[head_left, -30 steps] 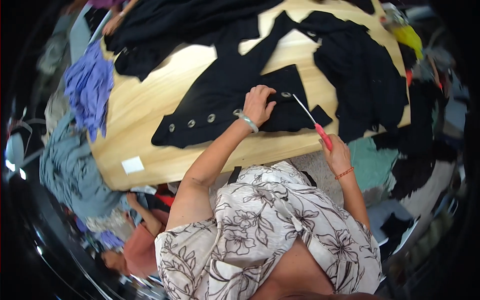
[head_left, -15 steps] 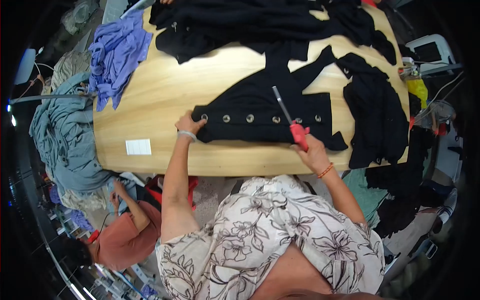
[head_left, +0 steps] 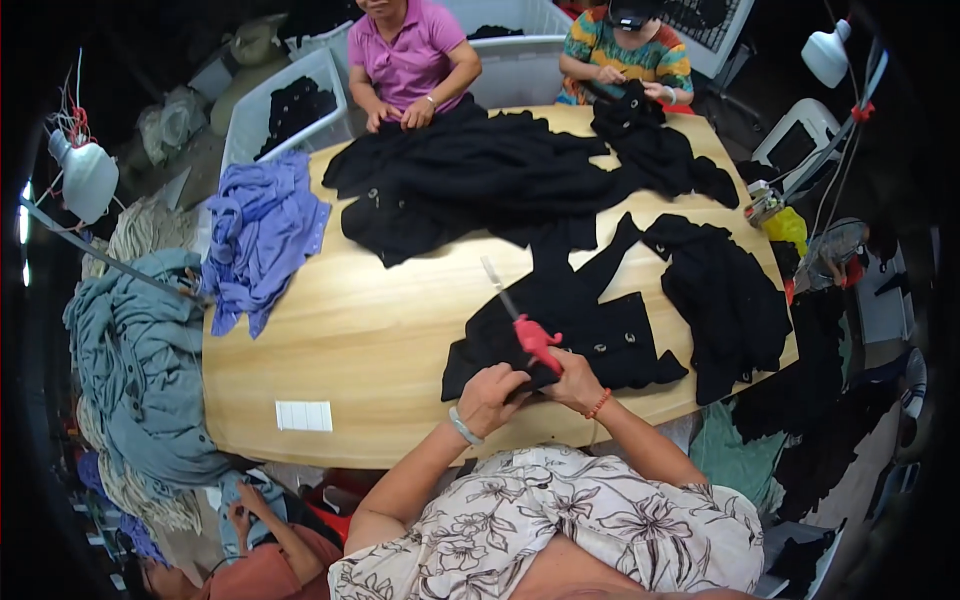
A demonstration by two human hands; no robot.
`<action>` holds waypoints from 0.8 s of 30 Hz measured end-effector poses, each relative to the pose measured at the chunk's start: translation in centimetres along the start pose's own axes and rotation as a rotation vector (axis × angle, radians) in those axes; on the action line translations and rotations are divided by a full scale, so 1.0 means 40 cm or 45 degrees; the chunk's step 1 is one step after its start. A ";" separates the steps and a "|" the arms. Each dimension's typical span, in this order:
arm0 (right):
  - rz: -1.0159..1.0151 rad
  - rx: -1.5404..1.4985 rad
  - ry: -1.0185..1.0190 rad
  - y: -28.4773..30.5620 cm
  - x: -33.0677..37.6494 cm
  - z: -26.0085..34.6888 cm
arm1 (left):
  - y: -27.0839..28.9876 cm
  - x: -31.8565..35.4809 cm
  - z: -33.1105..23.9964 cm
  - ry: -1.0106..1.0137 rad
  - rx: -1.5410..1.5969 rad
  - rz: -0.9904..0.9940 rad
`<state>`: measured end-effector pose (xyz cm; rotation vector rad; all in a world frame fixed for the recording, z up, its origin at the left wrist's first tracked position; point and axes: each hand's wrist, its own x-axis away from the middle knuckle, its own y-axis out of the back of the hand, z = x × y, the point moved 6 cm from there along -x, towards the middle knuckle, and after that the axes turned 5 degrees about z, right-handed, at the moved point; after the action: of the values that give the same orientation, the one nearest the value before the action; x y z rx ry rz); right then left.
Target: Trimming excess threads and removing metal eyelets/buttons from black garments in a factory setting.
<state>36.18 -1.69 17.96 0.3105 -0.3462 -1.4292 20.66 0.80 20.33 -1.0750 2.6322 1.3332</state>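
Observation:
A black knit garment piece (head_left: pixel 590 310) with a row of metal eyelets along its near part lies in front of me. My left hand (head_left: pixel 487 400) is at its near edge, fingers bent and closed on the black fabric. Just to the right, my right hand (head_left: pixel 578 383) grips the red handle of a long-nosed lighter (head_left: pixel 537 342). The lighter's thin metal barrel points away from me and a little left, above the garment. No flame shows at its tip. Some of the eyelets are hidden behind the lighter and my hands.
Black garments (head_left: pixel 470 180) are heaped across the far side, with another black garment (head_left: pixel 725 300) at right. Purple clothing (head_left: pixel 262 230) lies at far left, a white label sheet (head_left: pixel 304 416) near left. Two people stand opposite, hands on black fabric; another person (head_left: pixel 265 565) is at lower left.
My left hand has moved right from the garment's left end to beside my right hand. The lighter has shifted with my right hand toward it. The view has tilted up, showing the people opposite.

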 end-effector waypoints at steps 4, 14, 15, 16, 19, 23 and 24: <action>-0.250 -0.073 0.036 0.138 0.042 0.073 | -0.082 0.062 0.173 0.260 0.088 0.113; -0.923 -0.204 0.147 0.591 0.158 0.216 | -0.223 -0.057 0.180 0.681 0.041 0.559; -0.933 -0.200 0.131 0.624 0.150 0.231 | -0.225 -0.089 0.127 0.644 0.349 0.593; -0.973 -0.151 0.176 0.649 0.136 0.258 | -0.242 -0.108 0.080 0.517 0.553 0.479; -0.984 0.000 0.439 0.725 0.055 0.326 | -0.185 -0.174 -0.153 0.412 1.354 0.447; -0.732 0.202 0.431 0.624 -0.156 0.464 | -0.016 -0.193 -0.253 0.246 1.595 -0.136; -0.725 0.489 0.551 0.577 -0.190 0.500 | 0.002 -0.181 -0.217 0.303 1.554 -0.250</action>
<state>47.98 8.51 45.28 1.0804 -0.1762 -1.7905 28.65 -1.20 28.03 -1.1567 2.5644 -0.5008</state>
